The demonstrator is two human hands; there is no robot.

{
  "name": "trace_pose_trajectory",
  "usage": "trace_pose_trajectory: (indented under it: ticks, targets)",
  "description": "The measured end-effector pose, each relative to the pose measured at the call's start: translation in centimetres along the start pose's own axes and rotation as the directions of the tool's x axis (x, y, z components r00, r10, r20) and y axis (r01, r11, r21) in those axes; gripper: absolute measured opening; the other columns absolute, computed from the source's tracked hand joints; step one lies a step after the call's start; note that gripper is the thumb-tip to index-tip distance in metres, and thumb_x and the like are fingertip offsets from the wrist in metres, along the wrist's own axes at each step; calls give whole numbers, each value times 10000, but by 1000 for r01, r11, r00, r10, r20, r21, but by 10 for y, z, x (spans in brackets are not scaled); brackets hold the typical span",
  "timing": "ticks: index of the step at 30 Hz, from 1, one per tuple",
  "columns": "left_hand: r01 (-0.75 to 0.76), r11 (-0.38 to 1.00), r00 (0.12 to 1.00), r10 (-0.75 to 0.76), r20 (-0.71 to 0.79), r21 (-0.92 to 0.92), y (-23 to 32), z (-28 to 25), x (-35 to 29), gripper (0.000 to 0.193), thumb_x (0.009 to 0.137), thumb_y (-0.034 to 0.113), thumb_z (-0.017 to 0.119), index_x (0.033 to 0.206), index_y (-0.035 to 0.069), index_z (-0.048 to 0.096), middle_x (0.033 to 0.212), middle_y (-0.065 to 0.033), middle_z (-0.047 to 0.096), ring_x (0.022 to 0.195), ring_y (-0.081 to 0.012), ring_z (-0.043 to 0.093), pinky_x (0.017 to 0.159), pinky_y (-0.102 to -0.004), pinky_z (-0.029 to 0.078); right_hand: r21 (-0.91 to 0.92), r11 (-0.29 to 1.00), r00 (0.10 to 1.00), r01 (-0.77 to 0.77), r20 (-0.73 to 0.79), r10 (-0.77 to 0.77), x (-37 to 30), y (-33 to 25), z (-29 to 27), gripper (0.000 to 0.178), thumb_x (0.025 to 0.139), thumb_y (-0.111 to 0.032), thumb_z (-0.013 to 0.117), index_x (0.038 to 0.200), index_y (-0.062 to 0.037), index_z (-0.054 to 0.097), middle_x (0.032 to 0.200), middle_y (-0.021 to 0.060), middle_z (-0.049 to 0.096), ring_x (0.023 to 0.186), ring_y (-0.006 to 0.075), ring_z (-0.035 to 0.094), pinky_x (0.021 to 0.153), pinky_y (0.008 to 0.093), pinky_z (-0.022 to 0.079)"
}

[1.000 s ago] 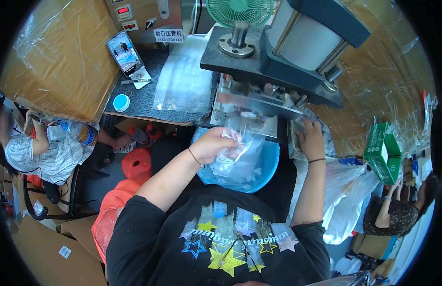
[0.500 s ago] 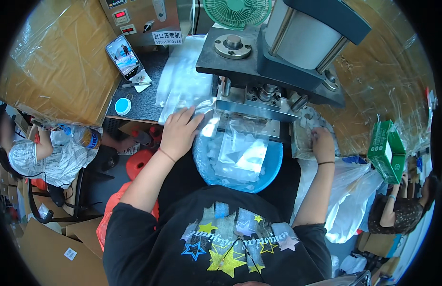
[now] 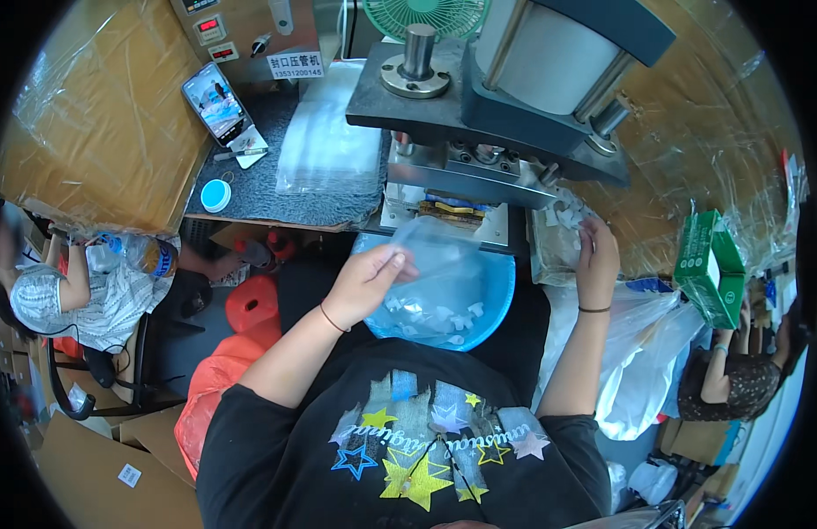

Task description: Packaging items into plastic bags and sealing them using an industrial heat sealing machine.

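A crowded workshop table (image 3: pixel 276 207) sits under a press. The left hand (image 3: pixel 366 280), which was at the press half a second ago, has drawn a clear plastic bag (image 3: pixel 444 264) back over the blue basin (image 3: pixel 501 304), grip clamped on it; the right hand (image 3: pixel 596 257) fingers small white pieces (image 3: pixel 563 220) beside the press (image 3: pixel 497 115)

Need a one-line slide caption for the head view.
Seated at a press machine, left hand holds a clear plastic bag over a blue basin; right hand reaches small white parts.
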State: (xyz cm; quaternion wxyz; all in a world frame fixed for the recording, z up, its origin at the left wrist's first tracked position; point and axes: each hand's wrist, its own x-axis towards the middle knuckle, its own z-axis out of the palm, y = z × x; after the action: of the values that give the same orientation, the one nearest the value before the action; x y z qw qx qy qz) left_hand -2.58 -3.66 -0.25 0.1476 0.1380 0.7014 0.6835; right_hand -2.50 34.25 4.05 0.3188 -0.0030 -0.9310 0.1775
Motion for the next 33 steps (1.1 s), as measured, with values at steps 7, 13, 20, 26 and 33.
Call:
trace_pose_trajectory:
  ticks: [7, 13, 20, 26, 33]
  targets:
    - [58, 997, 995, -62, 79, 52, -5, 28, 0, 143, 918, 133, 687, 953, -5, 697, 824, -16, 682, 737, -53, 593, 686, -230, 495, 601, 711, 860, -365, 511, 10, -21, -70, -2, 143, 818, -55, 768, 931, -24, 685, 871, 20, 677, 726, 85, 622, 663, 213, 495]
    - [90, 990, 991, -100, 93, 107, -5, 39, -5, 138, 913, 132, 686, 954, 3, 708, 775, -17, 676, 711, -50, 590, 660, -235, 492, 765, 635, 929, -105, 304, -213, -8, -106, -2, 236, 795, -95, 784, 1008, -19, 716, 893, 45, 673, 781, 124, 627, 702, 243, 497]
    - [170, 985, 959, -167, 230, 7, -16, 44, -8, 198, 984, 171, 615, 1007, -13, 682, 901, -50, 700, 831, -100, 647, 786, -255, 525, 611, 786, 901, -94, 388, -194, -14, -118, 5, 92, 871, -85, 692, 929, -13, 694, 852, 75, 653, 755, 205, 610, 689, 311, 482]
    - [439, 855, 803, -236, 547, -276, -15, 50, -8, 255, 1019, 206, 549, 1132, -6, 634, 1030, -108, 701, 913, -175, 677, 851, -320, 547, 602, 790, 790, 111, 429, -438, -7, -108, -3, 137, 934, -115, 608, 985, -19, 691, 879, 123, 656, 833, 288, 625, 746, 379, 500]
    - [488, 789, 829, -286, 480, -373, -21, 38, 6, 202, 949, 119, 631, 1117, 8, 645, 1035, -101, 701, 914, -199, 693, 812, -315, 568, -279, 960, 980, -2, 189, 57, 9, -15, 0, 267, 894, -130, 609, 1149, -53, 611, 1083, 175, 645, 1017, 384, 599, 852, 468, 490]
